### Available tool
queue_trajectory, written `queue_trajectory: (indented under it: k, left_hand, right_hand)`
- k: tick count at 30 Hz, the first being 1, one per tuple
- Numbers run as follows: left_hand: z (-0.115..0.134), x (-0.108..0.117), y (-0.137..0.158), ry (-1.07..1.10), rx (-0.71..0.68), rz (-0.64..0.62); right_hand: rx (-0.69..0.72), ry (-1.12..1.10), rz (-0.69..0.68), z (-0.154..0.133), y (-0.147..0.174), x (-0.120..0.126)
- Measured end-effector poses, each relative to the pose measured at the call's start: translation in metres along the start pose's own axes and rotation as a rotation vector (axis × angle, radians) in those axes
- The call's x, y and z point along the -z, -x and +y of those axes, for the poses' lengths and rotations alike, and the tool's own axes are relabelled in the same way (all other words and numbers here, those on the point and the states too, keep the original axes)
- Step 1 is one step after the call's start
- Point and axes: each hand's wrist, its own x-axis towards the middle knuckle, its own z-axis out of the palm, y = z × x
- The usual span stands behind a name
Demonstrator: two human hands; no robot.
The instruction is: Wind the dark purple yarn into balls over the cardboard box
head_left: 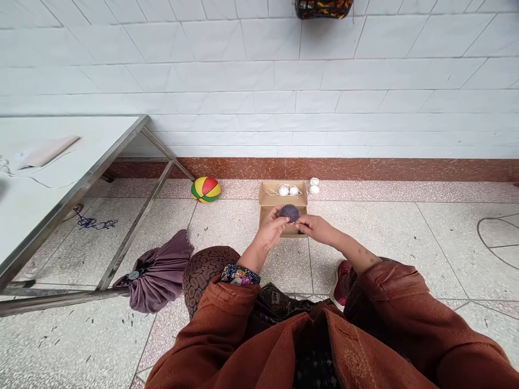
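At one o'clock, the top edge cuts off a dark, orange-flecked object; at nine, the left edge crops the table; at three, the right edge trims a wire loop. The person's left hand, right hand and yarn ball partly hide the box.

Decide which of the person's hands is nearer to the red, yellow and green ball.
Left. The left hand, holding the dark yarn ball, is to the right of the colourful ball; the right hand is farther right.
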Motion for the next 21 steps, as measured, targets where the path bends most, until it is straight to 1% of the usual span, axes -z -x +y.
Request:
queue_trajectory:
  k: [2, 3, 5, 7, 9, 11, 12, 14, 16, 18, 21]
  left_hand:
    - [-0.004, 0.005, -0.005, -0.196, -0.037, 0.099]
    - [-0.006, 0.007, -0.007, -0.300, -0.043, 0.125]
    - [-0.012, 0.009, -0.008, -0.462, -0.042, 0.123]
    - [-0.016, 0.008, -0.007, -0.540, -0.021, 0.035]
    - [-0.018, 0.005, -0.003, -0.546, 0.000, -0.113]
    - [-0.016, 0.001, 0.001, -0.485, 0.031, -0.270]
    - [-0.014, -0.001, 0.003, -0.427, 0.041, -0.325]
    - [-0.009, -0.004, 0.006, -0.287, 0.047, -0.363]
    - [-0.005, -0.006, 0.007, -0.175, 0.035, -0.307]
    - [-0.003, -0.005, 0.004, -0.129, 0.008, -0.189]
    - [-0.004, 0.001, -0.003, -0.133, -0.034, 0.011]
  right_hand:
    - [0.049, -0.103, -0.068, -0.008, 0.004, 0.006]
    - [0.063, -0.169, -0.082, -0.011, 0.005, 0.010]
    - [0.064, -0.292, -0.061, -0.017, 0.004, 0.017]
    - [0.034, -0.355, 0.015, -0.018, 0.000, 0.023]
    - [-0.010, -0.335, 0.135, -0.013, -0.005, 0.026]
    - [-0.052, -0.259, 0.240, -0.004, -0.011, 0.026]
    - [-0.072, -0.218, 0.264, 0.001, -0.013, 0.024]
    - [-0.115, -0.148, 0.260, 0.010, -0.015, 0.018]
    - [-0.147, -0.093, 0.218, 0.017, -0.015, 0.009]
    - [-0.158, -0.043, 0.172, 0.020, -0.013, 0.001]
    - [-0.134, -0.001, 0.058, 0.016, -0.006, -0.007]
